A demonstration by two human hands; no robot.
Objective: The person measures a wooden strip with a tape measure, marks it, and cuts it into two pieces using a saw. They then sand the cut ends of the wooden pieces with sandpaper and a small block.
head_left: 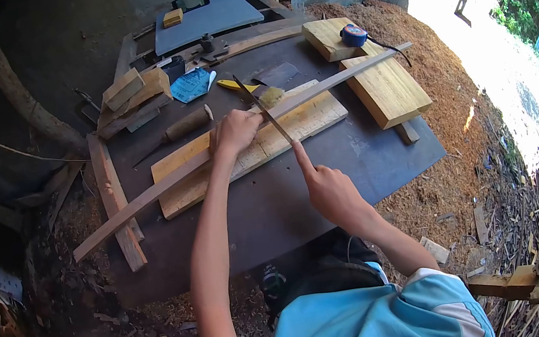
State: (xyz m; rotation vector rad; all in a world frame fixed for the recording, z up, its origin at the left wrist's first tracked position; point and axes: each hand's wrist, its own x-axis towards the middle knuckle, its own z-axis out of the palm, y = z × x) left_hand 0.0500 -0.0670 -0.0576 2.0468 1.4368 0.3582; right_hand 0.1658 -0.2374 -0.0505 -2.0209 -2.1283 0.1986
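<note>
My left hand (236,133) is closed around a long, thin wooden strip (346,74), pressing it onto a pale wooden board (318,116). The strip runs slantwise over the board and sticks out past both of its ends. In my right hand (333,190) is a long narrow blade (267,107), its handle hidden by my fingers. My right index finger stretches along the blade, which crosses the strip just right of my left hand. Teeth on it are too small to make out. A fuzzy yellowish lump (271,97) sits beside the blade.
On the dark table (250,221) lie a wooden-handled tool (188,123), a yellow-handled tool (239,86), a blue sheet (193,85) and stacked wood blocks (131,98). A blue tape measure (353,35) rests on thick timber (387,90) at right. Sawdust (437,71) covers the ground.
</note>
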